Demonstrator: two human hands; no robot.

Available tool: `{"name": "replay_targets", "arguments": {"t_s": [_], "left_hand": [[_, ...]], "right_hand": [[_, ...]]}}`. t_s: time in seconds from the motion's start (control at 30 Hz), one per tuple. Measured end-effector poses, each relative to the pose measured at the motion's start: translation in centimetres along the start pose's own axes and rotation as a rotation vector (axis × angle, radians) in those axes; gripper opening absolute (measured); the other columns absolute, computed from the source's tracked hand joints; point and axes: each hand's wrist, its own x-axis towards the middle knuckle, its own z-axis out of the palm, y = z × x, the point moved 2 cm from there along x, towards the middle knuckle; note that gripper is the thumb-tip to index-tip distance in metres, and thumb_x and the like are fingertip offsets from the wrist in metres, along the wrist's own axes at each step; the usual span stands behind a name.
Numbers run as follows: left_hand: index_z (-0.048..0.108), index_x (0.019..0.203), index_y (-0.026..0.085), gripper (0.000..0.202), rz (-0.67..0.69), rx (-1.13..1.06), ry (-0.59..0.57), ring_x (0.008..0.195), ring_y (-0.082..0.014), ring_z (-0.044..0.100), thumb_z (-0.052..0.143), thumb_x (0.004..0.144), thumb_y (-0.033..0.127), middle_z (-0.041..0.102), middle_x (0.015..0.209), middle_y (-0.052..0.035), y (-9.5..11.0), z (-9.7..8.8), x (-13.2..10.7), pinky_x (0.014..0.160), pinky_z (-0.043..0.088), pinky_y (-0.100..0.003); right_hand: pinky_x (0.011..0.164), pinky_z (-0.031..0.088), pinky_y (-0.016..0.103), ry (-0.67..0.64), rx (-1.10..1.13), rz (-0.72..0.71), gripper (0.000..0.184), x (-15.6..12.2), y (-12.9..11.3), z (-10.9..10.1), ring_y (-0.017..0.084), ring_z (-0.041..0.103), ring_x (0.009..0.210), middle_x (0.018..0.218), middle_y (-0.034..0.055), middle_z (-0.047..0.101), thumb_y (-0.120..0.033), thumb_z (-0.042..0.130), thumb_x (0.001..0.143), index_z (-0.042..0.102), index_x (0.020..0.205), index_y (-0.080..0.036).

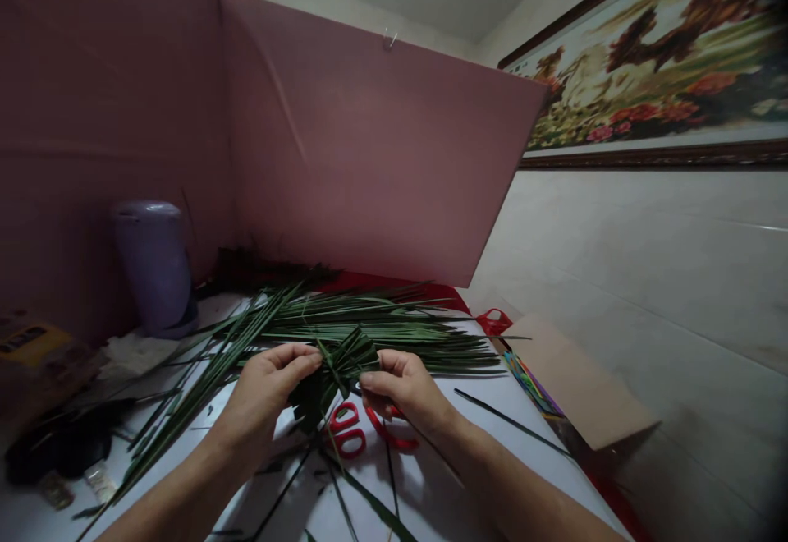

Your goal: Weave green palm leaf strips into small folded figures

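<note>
Between my two hands is a woven piece of dark green leaf strips, with folded, fan-like ends and loose strips trailing down. My left hand pinches its left side between thumb and fingers. On the right side, my right hand has its thumb and fingers closed on the piece's edge. Below the piece, red-handled scissors lie on the white table. Another red-handled tool is beside them, partly hidden by my right hand. Behind my hands spreads a pile of long green leaves.
A purple thermos-like container stands at the left by a pink partition. A black object and a yellow-brown package lie at the left. Off the right edge are a cardboard flap and a red plastic bag.
</note>
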Motion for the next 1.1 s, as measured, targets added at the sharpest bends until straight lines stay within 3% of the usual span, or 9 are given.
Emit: {"name": "replay_targets", "arguments": {"t_s": [0.33, 0.57, 0.77, 0.93, 1.1], "left_hand": [[0.067, 0.065, 0.014, 0.013, 0.001, -0.068, 0.012, 0.050, -0.0098, 0.051, 0.071, 0.060, 0.026, 0.063, 0.056, 0.0008, -0.1, 0.2, 0.2, 0.046, 0.036, -0.020], [0.066, 0.064, 0.017, 0.012, -0.023, -0.111, 0.149, 0.049, -0.0090, 0.051, 0.073, 0.058, 0.025, 0.063, 0.057, 0.0024, 0.1, -0.5, 0.4, 0.044, 0.038, -0.018], [0.064, 0.061, 0.016, 0.010, -0.050, -0.206, 0.177, 0.050, -0.0096, 0.055, 0.072, 0.056, 0.019, 0.064, 0.057, 0.0028, -0.1, -0.6, 0.6, 0.044, 0.042, -0.018], [0.063, 0.060, 0.014, 0.012, -0.055, -0.211, 0.144, 0.050, -0.0107, 0.056, 0.073, 0.053, 0.017, 0.065, 0.057, 0.0012, -0.5, -0.3, 0.7, 0.044, 0.044, -0.019], [0.062, 0.062, 0.014, 0.016, -0.067, -0.185, 0.074, 0.051, -0.0106, 0.056, 0.074, 0.054, 0.020, 0.064, 0.056, 0.0009, -0.9, 0.1, 0.5, 0.045, 0.044, -0.019]], "right_hand": [[0.036, 0.023, 0.016, 0.015, 0.071, 0.083, 0.022, 0.2, 0.9, -0.3, 0.004, 0.040, 0.037, 0.053, -0.0010, 0.059, -0.031, 0.064, 0.065, 0.050, 0.059, -0.014], [0.040, 0.029, 0.015, -0.042, 0.249, 0.119, 0.031, 0.5, 1.0, -1.4, 0.005, 0.046, 0.043, 0.058, 0.0007, 0.058, -0.041, 0.059, 0.075, 0.057, 0.067, -0.012], [0.039, 0.031, 0.014, -0.038, 0.252, 0.099, 0.019, 0.4, 1.9, -1.2, 0.004, 0.046, 0.047, 0.069, 0.0028, 0.061, -0.025, 0.069, 0.068, 0.060, 0.077, -0.012], [0.038, 0.031, 0.013, -0.033, 0.218, 0.050, 0.019, 0.4, 2.9, -0.1, 0.006, 0.048, 0.051, 0.074, 0.0039, 0.062, -0.028, 0.068, 0.071, 0.061, 0.080, -0.013], [0.040, 0.035, 0.014, -0.020, 0.210, 0.013, 0.018, -0.1, 2.5, 0.4, 0.006, 0.049, 0.052, 0.071, 0.0013, 0.058, -0.028, 0.066, 0.072, 0.060, 0.081, -0.014]]}}
